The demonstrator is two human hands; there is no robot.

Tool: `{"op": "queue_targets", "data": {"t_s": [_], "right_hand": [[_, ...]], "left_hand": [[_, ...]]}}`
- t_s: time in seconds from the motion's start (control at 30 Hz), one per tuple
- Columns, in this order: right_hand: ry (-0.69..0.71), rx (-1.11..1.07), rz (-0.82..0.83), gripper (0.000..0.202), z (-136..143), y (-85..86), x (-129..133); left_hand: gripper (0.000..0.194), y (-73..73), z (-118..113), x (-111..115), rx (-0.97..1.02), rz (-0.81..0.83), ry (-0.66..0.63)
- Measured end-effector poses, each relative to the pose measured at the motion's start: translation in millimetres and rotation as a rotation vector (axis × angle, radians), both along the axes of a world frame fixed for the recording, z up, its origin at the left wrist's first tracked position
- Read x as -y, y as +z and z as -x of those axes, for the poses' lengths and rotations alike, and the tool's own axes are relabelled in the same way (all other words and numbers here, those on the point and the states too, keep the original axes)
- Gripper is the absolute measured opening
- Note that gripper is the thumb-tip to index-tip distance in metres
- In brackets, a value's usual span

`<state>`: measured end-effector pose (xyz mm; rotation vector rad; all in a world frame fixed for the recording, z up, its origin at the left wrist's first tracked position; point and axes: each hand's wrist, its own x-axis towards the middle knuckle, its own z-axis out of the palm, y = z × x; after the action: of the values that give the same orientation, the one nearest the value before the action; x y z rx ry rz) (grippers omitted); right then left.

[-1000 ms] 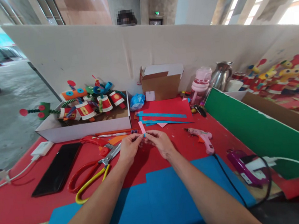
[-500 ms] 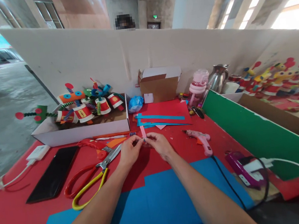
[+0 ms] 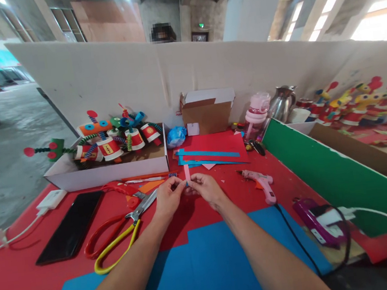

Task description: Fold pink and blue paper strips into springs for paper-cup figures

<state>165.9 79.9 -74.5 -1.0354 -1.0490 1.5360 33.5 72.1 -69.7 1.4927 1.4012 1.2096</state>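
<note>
Between my two hands a narrow pink paper strip [image 3: 187, 172] stands upright, with a small bit of blue at its lower end. My left hand [image 3: 170, 195] pinches that lower end from the left, fingers curled. From the right, my right hand [image 3: 205, 189] pinches the same spot, its fingertips touching or nearly touching the left ones. Just left of my left hand lie large scissors [image 3: 132, 219] with one red and one yellow handle, blades pointing toward the hand. A pink glue gun [image 3: 260, 181] rests on the table to the right of my right hand.
Blue strips [image 3: 211, 153] lie on red sheets behind my hands. A white box [image 3: 113, 173] of paper-cup figures stands back left, a green-sided box [image 3: 323, 177] right. A black phone [image 3: 70, 226], blue card [image 3: 207, 264], pink bottle [image 3: 255, 117] and purple power block [image 3: 319, 221] surround the workspace.
The view has tilted up slightly, so everything sits a little lower. Both hands keep their pinch on the pink strip, with only a slight shift of the fingers.
</note>
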Motion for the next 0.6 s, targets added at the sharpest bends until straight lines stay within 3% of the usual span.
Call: {"op": "queue_targets", "data": {"t_s": [0.6], "right_hand": [[-0.040,-0.028,0.015,0.025,2.4,-1.5,0.8]], "left_hand": [[0.024,-8.2,2.4,-5.2,0.026,0.007,0.000]]}}
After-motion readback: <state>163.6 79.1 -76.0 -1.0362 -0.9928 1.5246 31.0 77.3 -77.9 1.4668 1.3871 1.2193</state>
